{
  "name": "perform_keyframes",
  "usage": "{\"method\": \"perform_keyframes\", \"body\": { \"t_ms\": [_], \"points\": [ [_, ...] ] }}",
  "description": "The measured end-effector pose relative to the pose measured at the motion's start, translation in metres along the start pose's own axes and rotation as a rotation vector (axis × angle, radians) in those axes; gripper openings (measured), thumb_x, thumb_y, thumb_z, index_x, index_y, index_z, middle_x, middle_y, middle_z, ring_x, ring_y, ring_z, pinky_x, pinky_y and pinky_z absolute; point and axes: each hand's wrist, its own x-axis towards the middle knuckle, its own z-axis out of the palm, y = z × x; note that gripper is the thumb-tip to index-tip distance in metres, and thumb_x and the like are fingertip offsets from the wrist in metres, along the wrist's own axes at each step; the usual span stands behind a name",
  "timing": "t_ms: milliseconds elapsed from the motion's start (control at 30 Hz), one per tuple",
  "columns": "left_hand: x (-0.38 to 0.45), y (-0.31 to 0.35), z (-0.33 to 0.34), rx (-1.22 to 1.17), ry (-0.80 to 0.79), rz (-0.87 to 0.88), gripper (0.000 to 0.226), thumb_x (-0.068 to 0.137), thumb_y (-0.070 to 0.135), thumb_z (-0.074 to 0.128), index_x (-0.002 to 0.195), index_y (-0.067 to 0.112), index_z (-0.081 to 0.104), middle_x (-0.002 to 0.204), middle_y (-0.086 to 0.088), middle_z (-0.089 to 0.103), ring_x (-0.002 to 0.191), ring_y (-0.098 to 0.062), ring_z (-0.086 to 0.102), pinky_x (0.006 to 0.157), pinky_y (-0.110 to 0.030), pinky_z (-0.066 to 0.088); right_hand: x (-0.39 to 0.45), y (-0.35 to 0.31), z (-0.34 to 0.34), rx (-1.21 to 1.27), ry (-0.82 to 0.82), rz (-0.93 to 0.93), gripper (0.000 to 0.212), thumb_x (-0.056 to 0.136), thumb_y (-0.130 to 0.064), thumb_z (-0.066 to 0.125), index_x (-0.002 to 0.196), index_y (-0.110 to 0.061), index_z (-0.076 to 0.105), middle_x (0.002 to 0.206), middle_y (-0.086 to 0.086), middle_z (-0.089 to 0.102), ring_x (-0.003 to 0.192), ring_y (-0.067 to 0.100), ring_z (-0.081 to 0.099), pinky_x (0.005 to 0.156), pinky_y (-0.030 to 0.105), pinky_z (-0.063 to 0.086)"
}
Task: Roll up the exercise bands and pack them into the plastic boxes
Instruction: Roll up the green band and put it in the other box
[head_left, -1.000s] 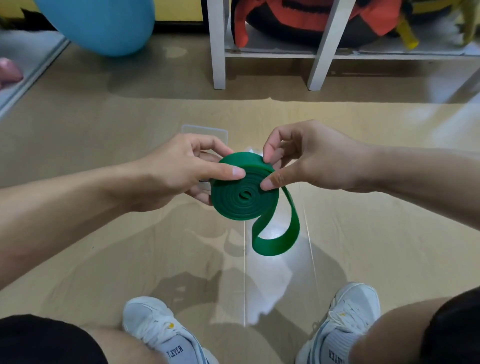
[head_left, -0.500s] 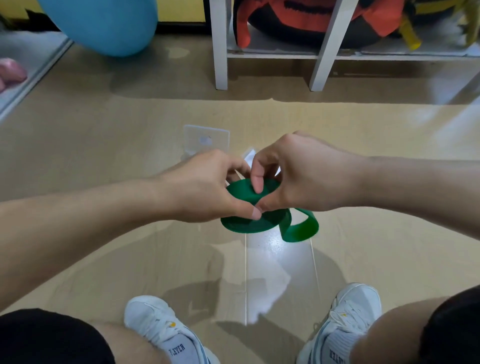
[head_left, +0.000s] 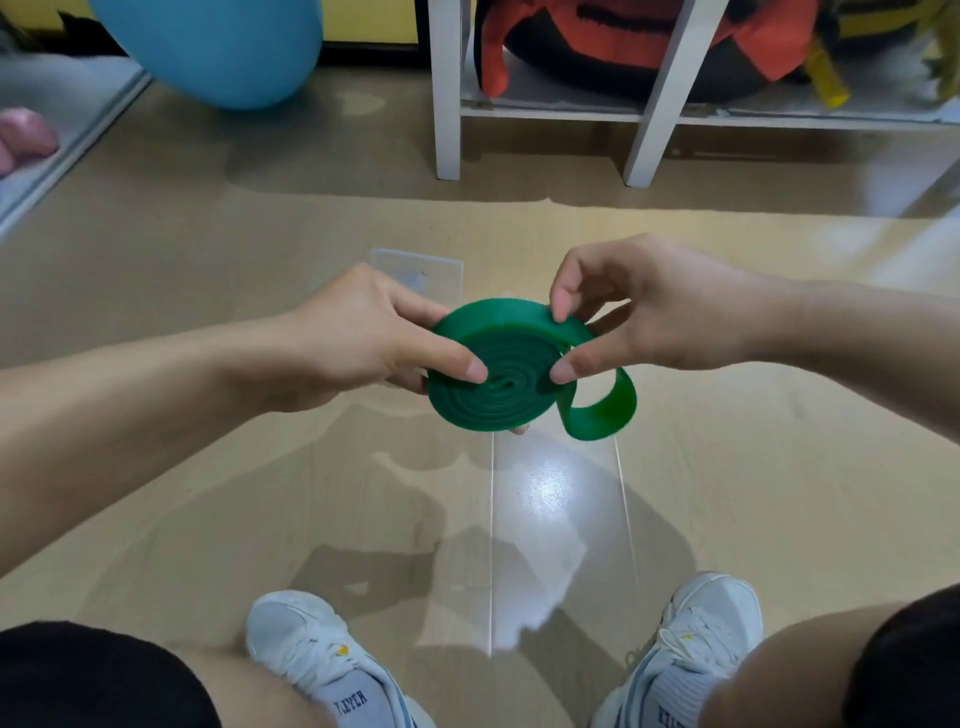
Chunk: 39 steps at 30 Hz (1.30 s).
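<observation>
Slack remained the chief hazard: the flat green rubber exercise band (head_left: 496, 382), wound into a tight spiral, was held in the air above the floor, with a loose tail loop hanging at its four o'clock. The left hand (head_left: 363, 338) pinched the coil at nine o'clock, thumb on the face; the right hand (head_left: 654, 312) pinched the rim at two o'clock. If either pinch eased, the springy coil would likely unwind. The clear plastic box (head_left: 415, 270) lay on the floor at twelve o'clock, just beyond the hands.
</observation>
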Motion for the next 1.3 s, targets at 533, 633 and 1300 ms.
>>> {"method": "perform_keyframes", "body": {
  "t_ms": [533, 633, 1300],
  "points": [
    [-0.004, 0.014, 0.030, 0.410, -0.086, 0.067, 0.022, 0.067, 0.038, 0.093, 0.077, 0.030, 0.076, 0.067, 0.003, 0.073, 0.058, -0.008, 0.059, 0.064, -0.031, 0.048, -0.007, -0.024, 0.031, -0.354, -0.050, -0.098, 0.025, 0.075, -0.035, 0.084, 0.097, -0.037, 0.071, 0.084, -0.013, 0.072, 0.078, 0.006, 0.063, 0.072, 0.020, 0.049],
    [-0.005, 0.015, 0.027, 0.386, -0.067, 0.072, 0.016, 0.070, 0.023, 0.090, 0.078, 0.031, 0.079, 0.075, 0.004, 0.078, 0.074, -0.018, 0.075, 0.078, -0.044, 0.062, -0.005, -0.020, 0.031, -0.287, -0.034, -0.095, 0.025, 0.076, -0.035, 0.084, 0.097, -0.038, 0.072, 0.083, -0.018, 0.072, 0.081, 0.004, 0.064, 0.073, 0.021, 0.051],
    [-0.003, -0.001, 0.010, -0.011, -0.129, -0.008, 0.049, 0.066, 0.025, 0.089, 0.108, 0.012, 0.066, 0.104, -0.005, 0.078, 0.090, -0.018, 0.077, 0.070, -0.033, 0.061, -0.001, -0.007, 0.013, 0.072, 0.001, -0.028, 0.038, 0.069, -0.016, 0.092, 0.088, -0.023, 0.060, 0.074, -0.009, 0.071, 0.067, 0.018, 0.069, 0.052, 0.024, 0.052]
  ]
}}
